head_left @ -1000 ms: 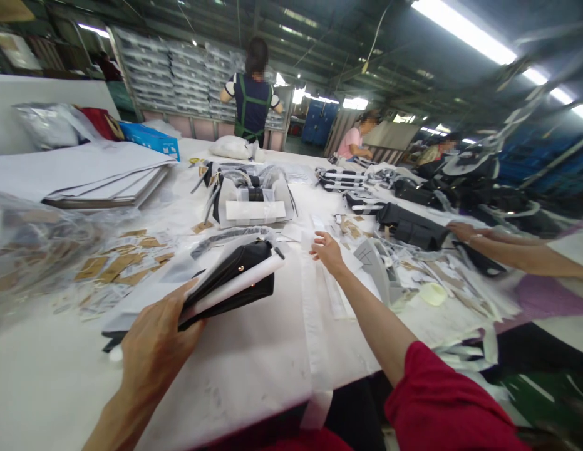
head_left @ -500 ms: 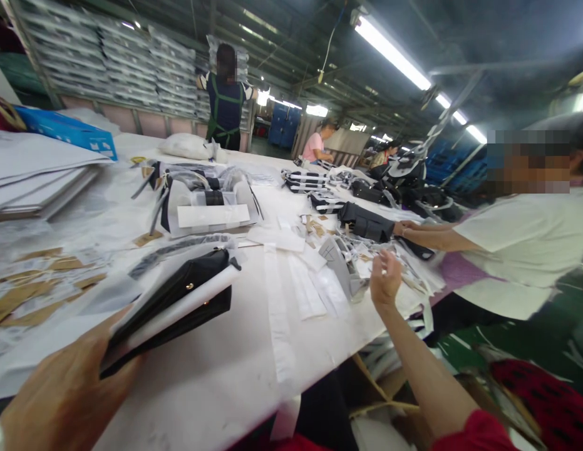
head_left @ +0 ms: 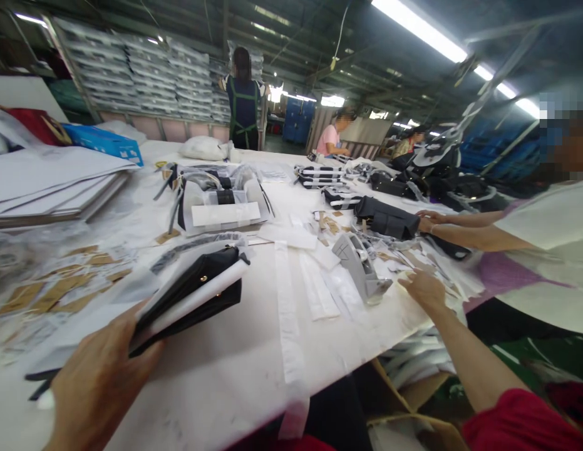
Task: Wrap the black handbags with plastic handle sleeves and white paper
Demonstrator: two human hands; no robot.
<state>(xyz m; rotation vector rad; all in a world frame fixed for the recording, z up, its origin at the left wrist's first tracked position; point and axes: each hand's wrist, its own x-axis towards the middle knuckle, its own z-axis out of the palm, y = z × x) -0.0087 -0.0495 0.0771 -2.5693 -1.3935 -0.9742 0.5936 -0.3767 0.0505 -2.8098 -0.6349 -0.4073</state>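
My left hand [head_left: 106, 369] grips a black bag [head_left: 192, 288] by its lower end at the left front, thumb below and fingers behind. White padding shows between the bag's dark sides, and a wrapped strap arches over it. At the right, my right hand [head_left: 425, 291] is over the table edge among small papers, its fingers bent together; whether anything small is between them is hidden. A grey tape dispenser [head_left: 357, 266] stands just left of that hand. White strips [head_left: 314, 285] lie beside the dispenser.
Behind are a partly wrapped bag [head_left: 225, 213] and dark bags. Brown tags [head_left: 61, 291] and stacked white boards [head_left: 51, 181] lie left. A co-worker's hands [head_left: 429, 222] touch a dark bag [head_left: 387, 217] at the right. Open cartons [head_left: 413, 401] stand below the table edge.
My right hand has moved from above the tape dispenser's right side down and right to the papers by the table edge. The view has shifted; my left hand still holds the bag.
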